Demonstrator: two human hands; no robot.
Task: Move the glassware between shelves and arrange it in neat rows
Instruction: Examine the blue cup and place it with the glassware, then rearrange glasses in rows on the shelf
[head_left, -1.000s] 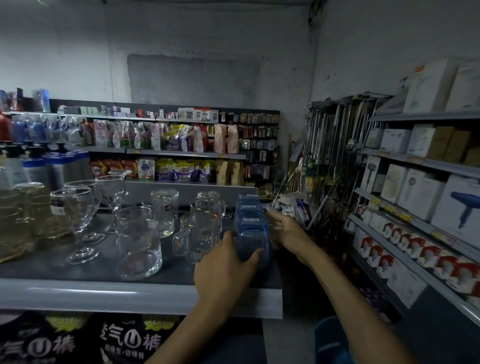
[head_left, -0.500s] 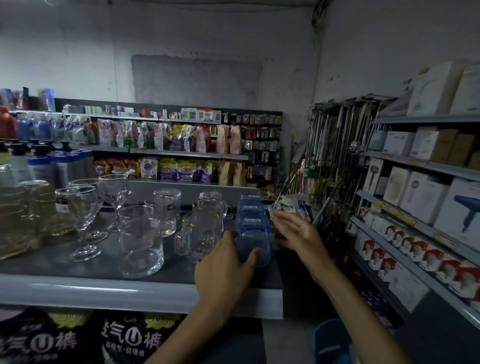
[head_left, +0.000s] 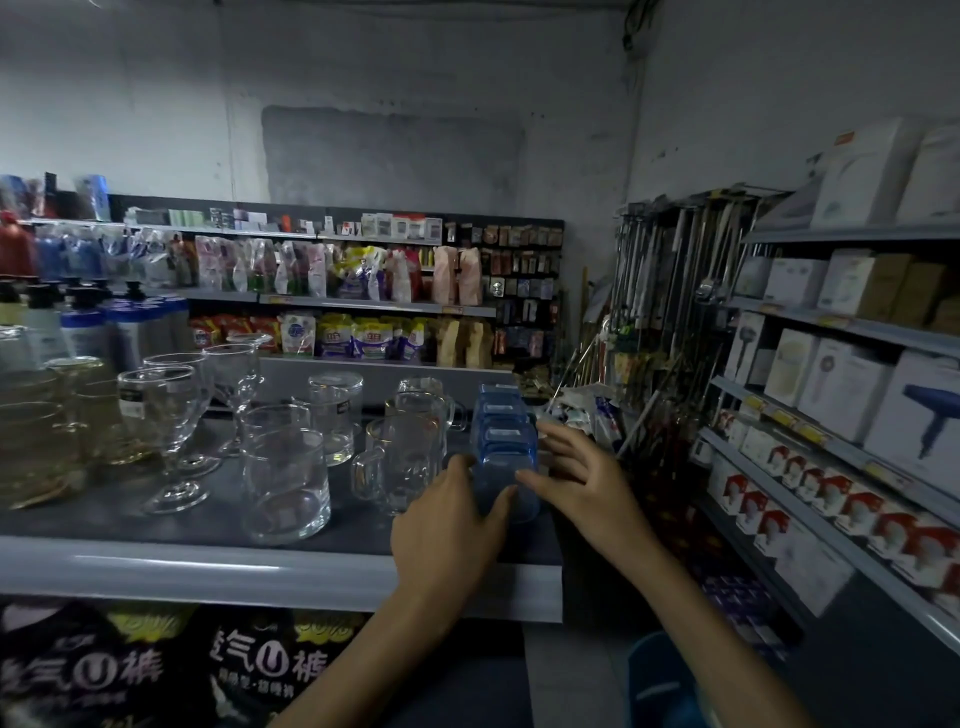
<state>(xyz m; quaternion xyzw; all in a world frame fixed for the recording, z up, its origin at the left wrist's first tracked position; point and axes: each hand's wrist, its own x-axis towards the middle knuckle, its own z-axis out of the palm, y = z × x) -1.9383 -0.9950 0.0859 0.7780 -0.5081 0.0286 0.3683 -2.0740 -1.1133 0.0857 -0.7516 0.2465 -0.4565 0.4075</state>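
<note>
a dim shop aisle, a grey metal shelf (head_left: 208, 571) in front. the left hand (head_left: 447, 519) cups the nearest of a row of blue square-sided glass tumblers (head_left: 501, 441), thumb across its front. the right hand (head_left: 584, 480) lies spread and flat against the row's right side. the row runs front to back at the shelf's right end, just beside two clear handled glass mugs (head_left: 410, 457). squaring it well likely calls for even pressure from both sides, sliding the line as one, away from the open shelf end. farther left stand clear round tumblers (head_left: 285, 483) and stemmed goblets (head_left: 166, 415).
</note>
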